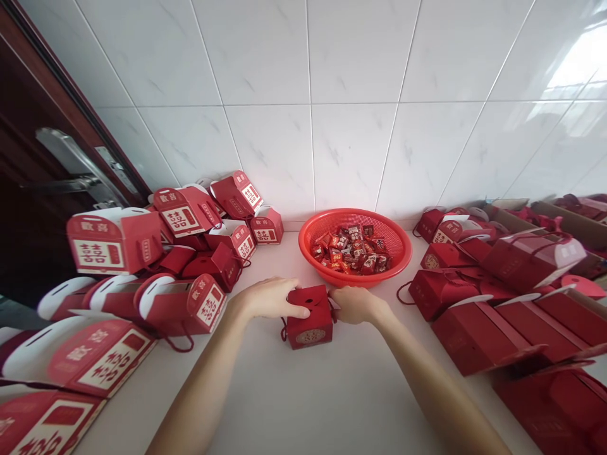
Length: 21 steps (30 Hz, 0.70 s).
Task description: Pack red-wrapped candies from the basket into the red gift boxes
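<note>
A small red gift box (310,325) stands on the white table in front of me, a round gold emblem on its front and a dark hole in its top flap. My left hand (272,299) grips it from the left, thumb across the upper front edge and fingers behind. On the other side, my right hand (356,304) is closed at the box's right edge, by the cord handle; its fingertips are partly hidden. Just behind the box sits a red plastic basket (403,256) with wrapped candies (353,249) in it.
Red gift boxes (114,240) with white tops and character labels are piled at the left. More red boxes (484,332) crowd the right side, some in cardboard cartons. A tiled wall (353,151) closes off the back; a dark door (47,164) with a metal handle is at far left.
</note>
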Motion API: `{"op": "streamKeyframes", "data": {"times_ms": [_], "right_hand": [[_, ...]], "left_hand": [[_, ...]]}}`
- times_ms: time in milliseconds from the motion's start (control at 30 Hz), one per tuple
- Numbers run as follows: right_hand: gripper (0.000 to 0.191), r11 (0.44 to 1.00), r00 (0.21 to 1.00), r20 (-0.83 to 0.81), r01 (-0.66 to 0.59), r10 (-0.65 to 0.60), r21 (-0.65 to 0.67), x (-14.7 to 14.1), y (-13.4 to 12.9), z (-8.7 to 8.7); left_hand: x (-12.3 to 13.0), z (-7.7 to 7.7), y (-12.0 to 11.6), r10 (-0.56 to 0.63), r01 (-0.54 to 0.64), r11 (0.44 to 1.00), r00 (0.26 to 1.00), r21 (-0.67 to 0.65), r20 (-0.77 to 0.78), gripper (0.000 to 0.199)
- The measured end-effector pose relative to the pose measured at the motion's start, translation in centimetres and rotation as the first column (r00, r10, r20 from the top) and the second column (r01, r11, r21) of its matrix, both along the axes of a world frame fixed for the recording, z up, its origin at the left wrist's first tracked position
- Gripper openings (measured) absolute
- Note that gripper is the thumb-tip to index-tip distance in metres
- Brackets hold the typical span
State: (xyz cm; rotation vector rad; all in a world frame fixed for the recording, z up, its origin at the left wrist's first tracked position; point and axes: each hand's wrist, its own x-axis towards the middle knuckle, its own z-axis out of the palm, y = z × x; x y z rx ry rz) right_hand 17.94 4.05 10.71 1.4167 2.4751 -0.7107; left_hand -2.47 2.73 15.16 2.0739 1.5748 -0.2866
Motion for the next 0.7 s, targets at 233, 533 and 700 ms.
{"op": "streamKeyframes", "data": {"times_ms": [233,533,700], "right_hand": [[0.022,0.993,0.996,-0.010,0.093,-0.093,0.065,-0.78,0.22,-0.50],[0.024,0.991,0.994,-0.048,0.104,-0.100,0.079,-0.99,0.09,-0.60],[0.019,0.988,0.991,-0.067,0.122,-0.116,0.092,-0.93,-0.21,-0.23]], "left_hand": [[-0.06,0.00,0.07,0.003,-0.003,1.000,1.000,-0.006,0.006,0.048],[-0.47,-0.27,0.29,0.003,-0.002,0.999,1.000,-0.033,0.026,0.045],[-0.40,-0.18,0.25,0.009,-0.008,1.000,0.999,-0.030,0.034,0.040]]}}
